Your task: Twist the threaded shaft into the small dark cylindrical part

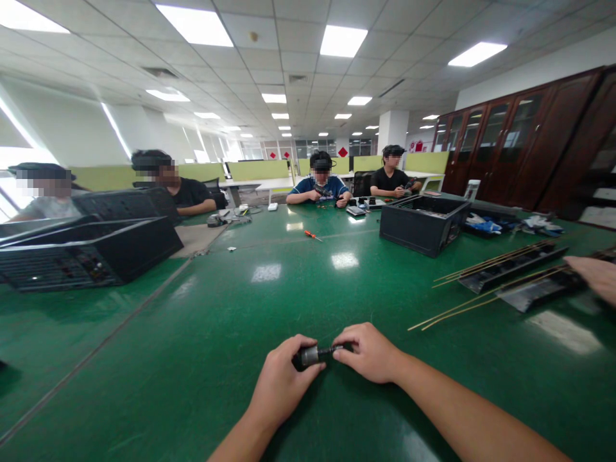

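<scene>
Between my two hands lies a short dark cylindrical part with a silver band (310, 356), held level just above or on the green tabletop. My left hand (283, 378) is closed round its thick end, thumb below and fingers above. A thin dark shaft (326, 351) points right from the cylinder. At that shaft's far end my right hand (370, 353) pinches with thumb and fingers. The tip under the right fingers is hidden, and the exact kind of part cannot be made out.
Across the green table (231, 314) lies an orange screwdriver (312, 235). Dark computer cases stand at left (139, 250) and right (414, 228). Thin sticks (462, 308) and black trays (510, 266) lie at right, beside another person's hand (594, 276). Several people sit around the table.
</scene>
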Tool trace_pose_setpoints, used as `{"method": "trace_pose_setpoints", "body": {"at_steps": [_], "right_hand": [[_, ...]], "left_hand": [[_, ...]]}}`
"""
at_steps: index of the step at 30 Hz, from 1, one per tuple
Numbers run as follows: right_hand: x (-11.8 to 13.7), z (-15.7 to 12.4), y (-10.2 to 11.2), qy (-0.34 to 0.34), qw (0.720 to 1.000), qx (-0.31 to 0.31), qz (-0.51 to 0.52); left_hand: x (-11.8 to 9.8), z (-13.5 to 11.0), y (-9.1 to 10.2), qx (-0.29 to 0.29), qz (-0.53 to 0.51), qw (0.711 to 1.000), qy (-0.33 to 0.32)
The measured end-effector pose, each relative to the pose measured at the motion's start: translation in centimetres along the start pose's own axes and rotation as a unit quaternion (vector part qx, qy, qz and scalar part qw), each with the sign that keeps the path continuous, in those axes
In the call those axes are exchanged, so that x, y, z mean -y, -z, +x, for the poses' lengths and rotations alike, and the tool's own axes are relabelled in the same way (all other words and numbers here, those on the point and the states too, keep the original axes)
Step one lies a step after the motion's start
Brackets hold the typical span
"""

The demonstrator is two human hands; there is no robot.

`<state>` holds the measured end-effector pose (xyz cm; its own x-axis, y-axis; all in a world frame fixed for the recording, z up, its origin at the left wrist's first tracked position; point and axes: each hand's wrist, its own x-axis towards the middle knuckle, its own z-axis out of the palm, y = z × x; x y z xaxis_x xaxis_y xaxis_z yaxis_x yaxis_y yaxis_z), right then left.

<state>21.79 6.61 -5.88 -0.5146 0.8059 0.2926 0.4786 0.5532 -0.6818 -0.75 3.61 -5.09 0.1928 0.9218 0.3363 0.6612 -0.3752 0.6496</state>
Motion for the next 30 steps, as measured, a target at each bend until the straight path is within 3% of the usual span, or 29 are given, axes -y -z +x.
{"method": "trace_pose_setpoints", "body": {"at_steps": [30], "right_hand": [[-0.73, -0.07, 0.24, 0.003, 1.000, -0.017, 0.007]], "left_hand": [[-0.14, 0.09, 0.13, -0.006, 0.000, 1.000, 0.002]]}}
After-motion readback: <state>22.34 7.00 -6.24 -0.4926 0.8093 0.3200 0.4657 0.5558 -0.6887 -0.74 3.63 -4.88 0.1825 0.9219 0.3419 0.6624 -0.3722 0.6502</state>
